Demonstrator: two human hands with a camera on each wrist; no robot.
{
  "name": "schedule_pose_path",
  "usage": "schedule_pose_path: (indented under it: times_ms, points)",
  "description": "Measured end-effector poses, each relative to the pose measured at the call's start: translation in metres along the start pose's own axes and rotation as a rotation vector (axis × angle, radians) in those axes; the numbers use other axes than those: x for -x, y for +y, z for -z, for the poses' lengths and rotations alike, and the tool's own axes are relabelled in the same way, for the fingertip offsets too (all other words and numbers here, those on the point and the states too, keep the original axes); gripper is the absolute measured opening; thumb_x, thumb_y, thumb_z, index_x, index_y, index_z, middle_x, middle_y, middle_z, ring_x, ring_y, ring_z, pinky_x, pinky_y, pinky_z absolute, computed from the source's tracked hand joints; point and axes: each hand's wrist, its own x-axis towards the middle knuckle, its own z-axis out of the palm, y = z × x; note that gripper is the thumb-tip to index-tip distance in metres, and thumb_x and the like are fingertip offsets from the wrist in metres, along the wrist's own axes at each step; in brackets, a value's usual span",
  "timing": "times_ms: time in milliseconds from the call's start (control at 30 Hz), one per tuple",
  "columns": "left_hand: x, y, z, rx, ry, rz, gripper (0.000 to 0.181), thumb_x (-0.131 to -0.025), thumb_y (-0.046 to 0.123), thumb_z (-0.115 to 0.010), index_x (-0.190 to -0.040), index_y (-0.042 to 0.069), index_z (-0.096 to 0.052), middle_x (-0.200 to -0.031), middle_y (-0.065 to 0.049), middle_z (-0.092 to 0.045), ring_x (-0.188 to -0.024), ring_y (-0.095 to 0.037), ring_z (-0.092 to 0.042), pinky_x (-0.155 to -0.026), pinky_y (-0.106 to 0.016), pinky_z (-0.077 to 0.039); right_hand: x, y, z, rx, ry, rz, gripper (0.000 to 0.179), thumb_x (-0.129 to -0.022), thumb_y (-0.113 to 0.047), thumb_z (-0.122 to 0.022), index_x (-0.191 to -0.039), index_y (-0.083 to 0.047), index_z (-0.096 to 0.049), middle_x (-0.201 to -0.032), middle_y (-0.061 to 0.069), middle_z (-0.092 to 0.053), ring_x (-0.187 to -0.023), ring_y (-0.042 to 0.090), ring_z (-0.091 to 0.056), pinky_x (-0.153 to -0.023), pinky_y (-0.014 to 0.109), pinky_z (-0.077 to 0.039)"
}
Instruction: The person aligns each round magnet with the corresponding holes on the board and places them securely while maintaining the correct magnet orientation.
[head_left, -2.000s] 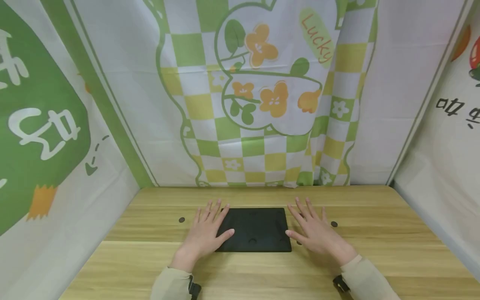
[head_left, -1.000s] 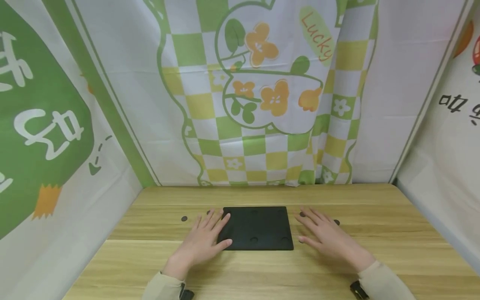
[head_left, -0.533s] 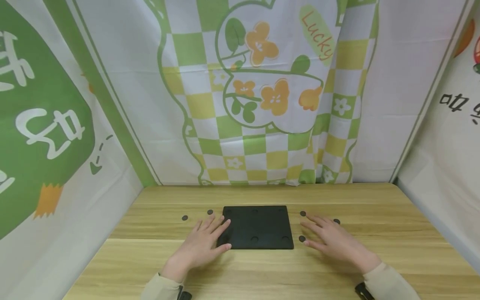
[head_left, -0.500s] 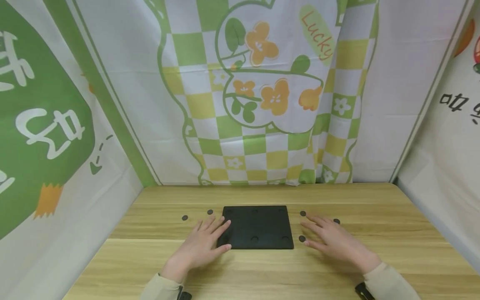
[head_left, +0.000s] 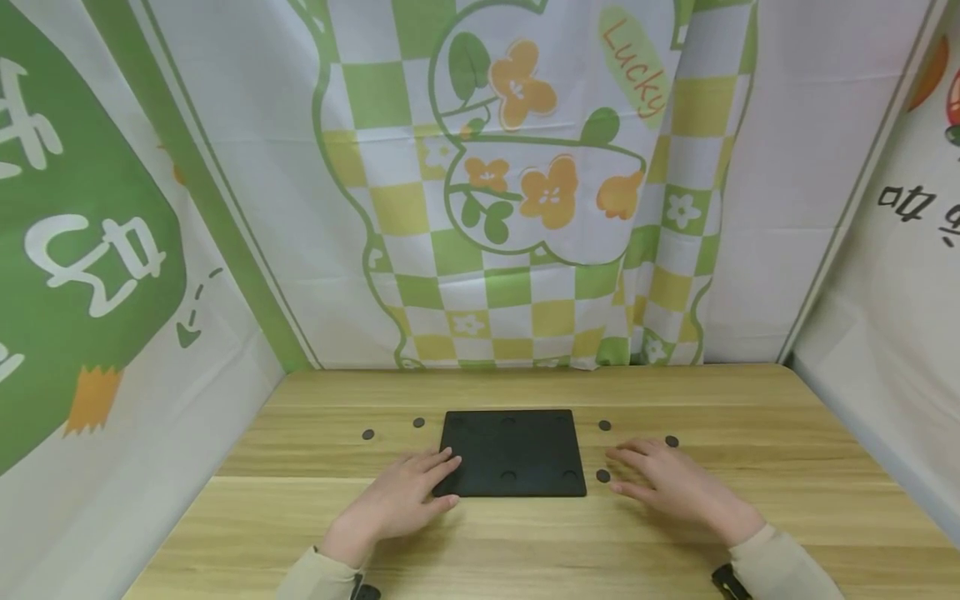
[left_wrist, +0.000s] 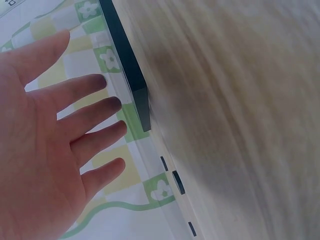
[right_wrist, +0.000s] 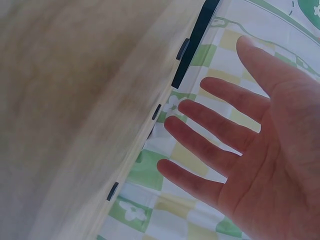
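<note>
A flat black rectangular board (head_left: pixel 513 454) with several shallow round recesses lies on the wooden table. My left hand (head_left: pixel 397 500) hovers at its left edge, fingers loosely bent and holding nothing; in the left wrist view the palm (left_wrist: pixel 45 150) shows bare. Off the board's right side, my right hand (head_left: pixel 671 483) is also raised and relaxed, and the right wrist view shows nothing in its palm (right_wrist: pixel 270 165). Its thumb is near a small dark disc (head_left: pixel 603 476). Two more discs, a rear one (head_left: pixel 604 425) and an outer one (head_left: pixel 672 441), lie beyond its fingers.
Left of the board lie two dark discs, one (head_left: pixel 367 434) farther out than the other (head_left: pixel 418 422). A further disc (left_wrist: pixel 178 182) shows in the left wrist view. A checked curtain (head_left: pixel 525 317) hangs behind the table (head_left: pixel 510 550), with printed cloth walls at both sides.
Both hands have drawn back toward the person, the right one also moving right, off the board's edge. Discs once covered by the hands are now visible. Board and discs have stayed put.
</note>
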Motion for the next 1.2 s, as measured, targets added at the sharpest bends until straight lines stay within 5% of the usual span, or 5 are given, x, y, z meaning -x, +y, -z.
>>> schedule_pose_path:
  times_ms: [700, 1200]
  points:
    - [-0.004, 0.003, 0.003, 0.008, -0.072, 0.003, 0.051, -0.096, 0.04, -0.052, -0.138, 0.011, -0.051, -0.145, -0.012, -0.045, -0.13, -0.034, -0.046, -0.104, -0.051, -0.039, -0.005, 0.007, -0.001, -0.066, -0.095, -0.035, 0.047, -0.091, -0.038, -0.061, -0.13, -0.012, -0.058, -0.123, 0.013, -0.06, -0.111, 0.031, -0.059, -0.092, 0.049, -0.049]
    - [-0.006, 0.0, 0.002, -0.049, -0.069, -0.035, 0.046, -0.096, 0.035, -0.054, -0.135, 0.012, -0.055, -0.143, -0.011, -0.048, -0.126, -0.032, -0.05, -0.101, -0.049, -0.043, -0.019, 0.016, -0.005, -0.076, -0.11, 0.092, 0.037, -0.089, -0.036, -0.065, -0.119, -0.014, -0.064, -0.112, -0.002, -0.061, -0.1, 0.017, -0.06, -0.084, 0.036, -0.053]
